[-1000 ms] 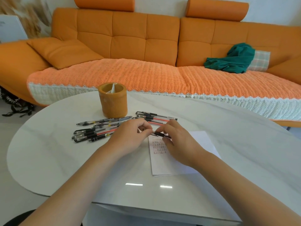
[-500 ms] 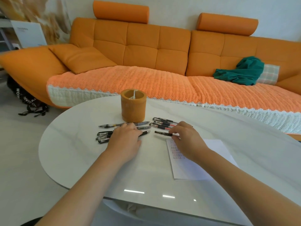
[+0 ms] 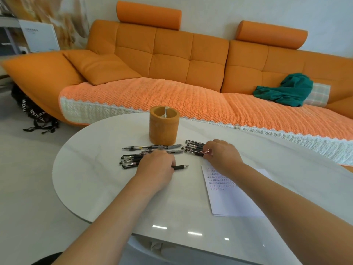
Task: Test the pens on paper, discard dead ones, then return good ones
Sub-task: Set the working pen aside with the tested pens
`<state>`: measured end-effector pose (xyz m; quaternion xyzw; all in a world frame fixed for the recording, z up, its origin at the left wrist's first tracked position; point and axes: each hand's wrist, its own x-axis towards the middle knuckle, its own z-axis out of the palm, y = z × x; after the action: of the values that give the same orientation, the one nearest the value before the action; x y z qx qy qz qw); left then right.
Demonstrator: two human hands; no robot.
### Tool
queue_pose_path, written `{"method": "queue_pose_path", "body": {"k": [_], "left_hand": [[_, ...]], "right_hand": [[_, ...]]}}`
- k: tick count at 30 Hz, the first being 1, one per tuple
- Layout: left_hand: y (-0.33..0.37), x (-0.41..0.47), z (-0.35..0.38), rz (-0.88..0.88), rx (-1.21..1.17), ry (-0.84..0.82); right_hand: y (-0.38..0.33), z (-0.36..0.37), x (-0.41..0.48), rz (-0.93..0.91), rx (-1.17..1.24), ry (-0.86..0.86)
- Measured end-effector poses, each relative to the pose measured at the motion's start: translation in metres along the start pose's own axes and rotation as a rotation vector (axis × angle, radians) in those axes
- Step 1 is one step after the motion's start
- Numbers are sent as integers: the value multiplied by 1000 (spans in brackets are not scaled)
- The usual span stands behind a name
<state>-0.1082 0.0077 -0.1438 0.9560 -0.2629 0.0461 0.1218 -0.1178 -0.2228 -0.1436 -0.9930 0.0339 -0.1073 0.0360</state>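
Note:
Two groups of black pens lie on the white table (image 3: 91,169): a left pile (image 3: 131,160) and a right pile (image 3: 193,147). My left hand (image 3: 155,166) lies over the left pile and grips a black pen (image 3: 180,166) whose tip pokes out to the right. At the near edge of the right pile, my right hand (image 3: 221,155) pinches another pen (image 3: 197,153) with its fingertips. The white paper (image 3: 235,196), with rows of small test marks, lies under my right forearm. An orange pen cup (image 3: 164,129) stands behind the pens.
An orange sofa (image 3: 172,60) with a woven cover runs behind the table; a green cloth (image 3: 286,90) lies on it. A black bag (image 3: 32,113) sits on the floor at the left. The table's near edge curves around below my arms.
My hands have parted. The right hand carried its pen off the paper to the right pile. The left hand went to the left pile and holds a pen. The camera moved closer.

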Motion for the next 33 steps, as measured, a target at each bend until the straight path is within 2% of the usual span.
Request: {"method": "queue_pose_path", "body": {"k": [5,9,12,17,24,30,33], "left_hand": [[7,2,0,0,-88,0],[17,4,-4,-2,-215,2],[25,9,-5,20,-295,15],[46,14,-1,77,-360,0],[71,18,7,187,-412,-48],[62,22,8,130,-324,-131],[61,24,11,136,-307,-117]], "right_hand": [[7,-2,3,80,11,-18],[7,-7,-4,39,66,-8],[7,-15,-16,8,216,17],[5,-38,-51,-14,491,-75],[34,-37,-78,-117,342,47],[66,-29,-85,-18,407,95],[76,-24,-86,4,416,99]]}}
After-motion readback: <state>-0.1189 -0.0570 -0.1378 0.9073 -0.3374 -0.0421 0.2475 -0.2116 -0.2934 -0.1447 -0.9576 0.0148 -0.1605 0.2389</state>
